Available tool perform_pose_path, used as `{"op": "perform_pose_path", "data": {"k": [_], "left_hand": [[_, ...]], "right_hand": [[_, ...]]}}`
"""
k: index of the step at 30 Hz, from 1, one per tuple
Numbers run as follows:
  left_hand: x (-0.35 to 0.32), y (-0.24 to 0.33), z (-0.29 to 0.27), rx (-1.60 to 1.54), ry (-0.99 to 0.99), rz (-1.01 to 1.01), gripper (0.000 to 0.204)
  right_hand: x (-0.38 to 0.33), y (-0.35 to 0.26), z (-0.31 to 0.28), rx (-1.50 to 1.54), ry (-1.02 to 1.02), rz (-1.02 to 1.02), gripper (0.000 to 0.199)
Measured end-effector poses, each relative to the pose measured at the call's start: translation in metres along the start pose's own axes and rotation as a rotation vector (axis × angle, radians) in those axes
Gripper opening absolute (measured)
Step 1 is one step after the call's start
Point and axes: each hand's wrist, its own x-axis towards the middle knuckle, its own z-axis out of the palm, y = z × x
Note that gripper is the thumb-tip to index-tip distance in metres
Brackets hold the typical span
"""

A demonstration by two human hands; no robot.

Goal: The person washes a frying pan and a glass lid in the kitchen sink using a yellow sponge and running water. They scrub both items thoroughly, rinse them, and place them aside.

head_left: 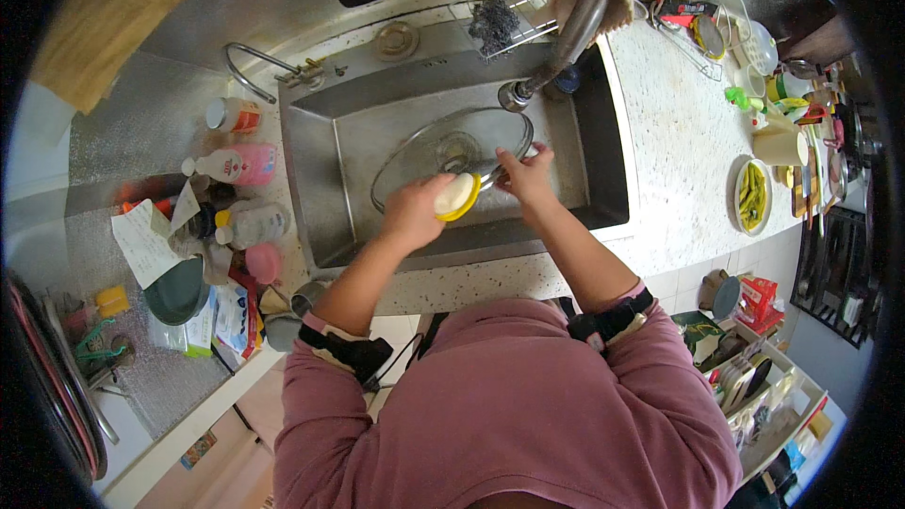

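Note:
Over the sink, my left hand is closed on a rounded scrubber with a cream-white top and a yellow rim. Its working side is turned away from view. The scrubber is against the near rim of a large clear glass pot lid, held tilted above the sink bottom. At the lid's right edge, my right hand grips the rim between thumb and fingers. Through the glass, the round drain area shows blurred. Both forearms reach in from the near edge of the counter.
The steel sink surrounds both hands. A faucet hangs just beyond the lid, and a thin curved tap stands back left. A wire rack holds a dark scouring pad. Bottles crowd the left counter; a bowl of green vegetables sits right.

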Motion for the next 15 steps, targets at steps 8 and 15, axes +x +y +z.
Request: {"op": "perform_pose_path", "data": {"k": [8,15], "left_hand": [[0.05,-0.009,-0.094,0.147,-0.298,0.242,0.037],[0.089,-0.028,-0.097,0.036,-0.437,0.377,0.042]], "right_hand": [[-0.02,-0.031,-0.009,-0.409,-0.553,-0.761,0.043],[-0.011,-0.024,0.033,-0.017,-0.629,-0.697,0.035]]}}
